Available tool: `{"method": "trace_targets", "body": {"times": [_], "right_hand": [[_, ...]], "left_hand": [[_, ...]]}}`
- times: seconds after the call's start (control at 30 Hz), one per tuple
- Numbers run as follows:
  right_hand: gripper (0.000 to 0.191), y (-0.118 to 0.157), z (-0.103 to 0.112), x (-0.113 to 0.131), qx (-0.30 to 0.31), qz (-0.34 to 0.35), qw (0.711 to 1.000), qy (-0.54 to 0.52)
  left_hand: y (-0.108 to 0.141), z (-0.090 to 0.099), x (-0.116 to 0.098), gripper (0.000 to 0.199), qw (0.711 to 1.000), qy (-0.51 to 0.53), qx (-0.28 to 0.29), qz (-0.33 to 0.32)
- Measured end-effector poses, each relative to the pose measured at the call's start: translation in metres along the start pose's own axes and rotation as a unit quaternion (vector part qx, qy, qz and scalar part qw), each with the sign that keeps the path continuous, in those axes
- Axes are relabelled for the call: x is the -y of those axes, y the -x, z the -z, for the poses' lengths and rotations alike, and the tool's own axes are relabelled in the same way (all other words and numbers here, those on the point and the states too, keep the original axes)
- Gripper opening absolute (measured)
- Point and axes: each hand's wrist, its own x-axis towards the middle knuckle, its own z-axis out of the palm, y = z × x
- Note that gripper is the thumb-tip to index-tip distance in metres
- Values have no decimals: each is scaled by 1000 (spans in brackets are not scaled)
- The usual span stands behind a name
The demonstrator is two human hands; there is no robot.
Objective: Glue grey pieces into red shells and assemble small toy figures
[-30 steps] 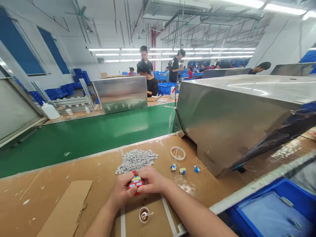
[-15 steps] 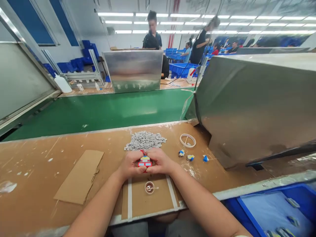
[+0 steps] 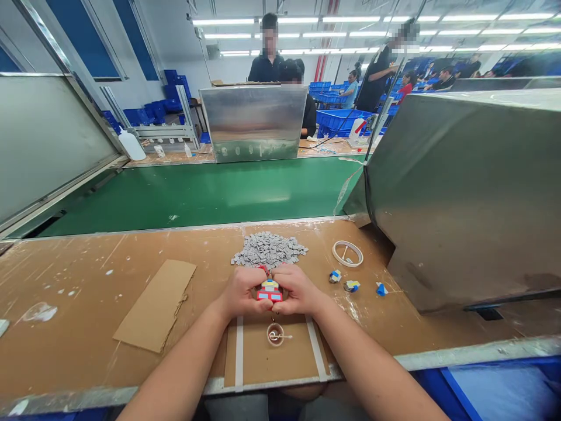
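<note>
Hiding most of a small red, yellow and light-blue piece (image 3: 269, 290), the left hand (image 3: 243, 292) and right hand (image 3: 298, 290) close round it from either side, on the near side of the grey heap (image 3: 269, 248); its ends sit inside the palms, underside not visible, exact shape hard to make out; most fingertips tucked out of sight too.

Fingers of both hands curled in, gap narrow, about as wide as the piece; thumbs press its near face, fingers wrap the far side; hands come very near each other, contact between them can't be told; knuckles near the heap's near edge, touching or not unclear.

Cup (image 3: 274, 345) with a white stick in it stands nearer the wearer than the heap, contents hard to read; white ring (image 3: 349, 264) and three small blue-marked pieces (image 3: 351, 286) lie right of the heap; cardboard sheet (image 3: 155, 307) left of it, torn edge facing the arms; brown tabletop (image 3: 79, 336) with white smears runs on further left; green surface (image 3: 236, 193) past the heap's far side; metal housing (image 3: 456, 204) walls off the far right of the heap, cut by the frame; blue bin (image 3: 442, 397) well right and nearer than the heap, mostly cut off.
</note>
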Motion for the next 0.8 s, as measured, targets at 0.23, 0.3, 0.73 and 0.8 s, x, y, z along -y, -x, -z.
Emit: {"method": "trace_targets", "body": {"times": [0.23, 0.3, 0.73, 0.8], "right_hand": [[70, -1, 0, 3, 2, -16, 1000, 8], [71, -2, 1, 4, -9, -24, 1000, -6], [70, -1, 1, 7, -24, -28, 999, -20], [70, -2, 2, 8, -31, -20, 999, -27]], "left_hand": [[0, 0, 1, 73, 1000, 9, -3, 1], [0, -1, 1, 73, 1000, 13, -5, 5], [1, -7, 3, 75, 999, 32, -8, 24], [1, -7, 3, 75, 1000, 18, -10, 13]]}}
